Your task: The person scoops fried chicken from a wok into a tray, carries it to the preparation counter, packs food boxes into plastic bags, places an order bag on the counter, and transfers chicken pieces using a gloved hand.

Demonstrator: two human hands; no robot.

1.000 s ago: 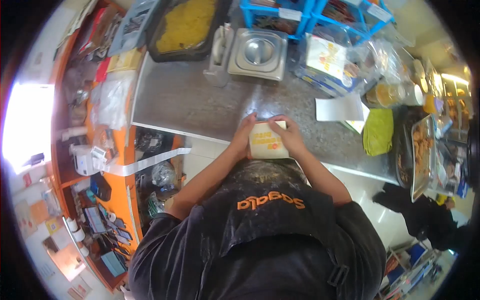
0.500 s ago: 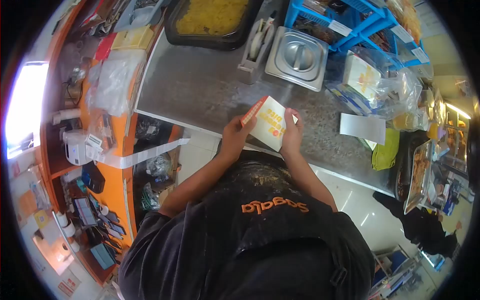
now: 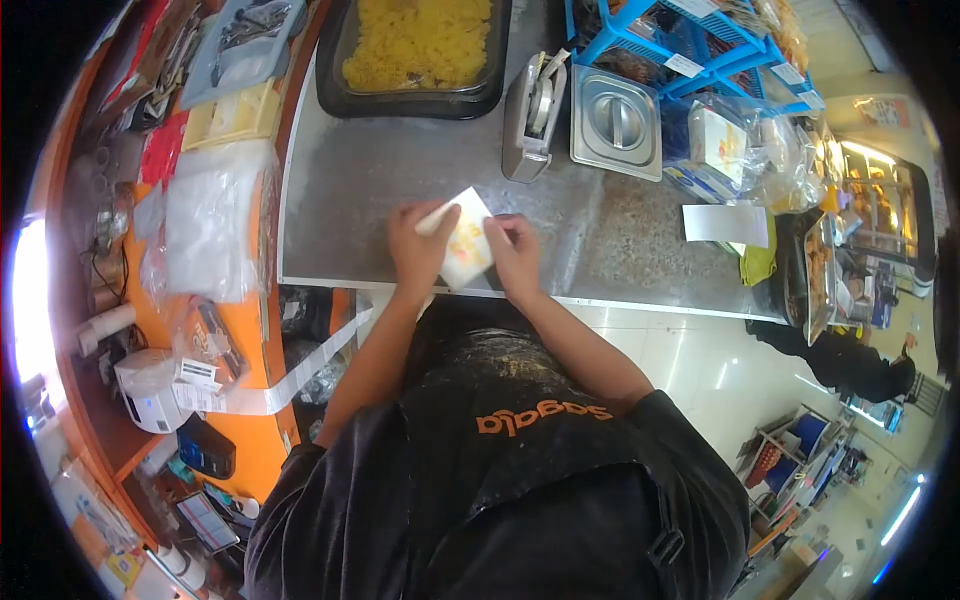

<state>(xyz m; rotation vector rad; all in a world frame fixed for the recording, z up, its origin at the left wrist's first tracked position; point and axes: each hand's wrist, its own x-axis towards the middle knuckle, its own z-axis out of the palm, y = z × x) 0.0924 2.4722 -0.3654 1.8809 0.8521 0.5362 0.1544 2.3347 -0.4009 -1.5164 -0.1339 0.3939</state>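
Between my two hands is a small white paper food box [image 3: 468, 248] with yellow and orange print, held tilted just above the front edge of the metal counter [image 3: 350, 200]. My left hand [image 3: 418, 248] grips its left side, the thumb lying across the printed face. On the right edge, my right hand [image 3: 514, 256] is closed with its fingers bent and pinching the side. Motion smears the print, and the underside of the box is hidden.
A dark tray of yellow food [image 3: 415, 50] is at the back left. Beside it stand a grey tape dispenser [image 3: 528, 130], a lidded steel container [image 3: 618, 125] and blue baskets [image 3: 640, 35]. White paper [image 3: 725, 226] lies at right. An orange side counter [image 3: 255, 345] holds plastic bags [image 3: 215, 220].
Both hands have moved left with the box in the view, and the box has turned so its red side no longer shows. The camera view has shifted too.
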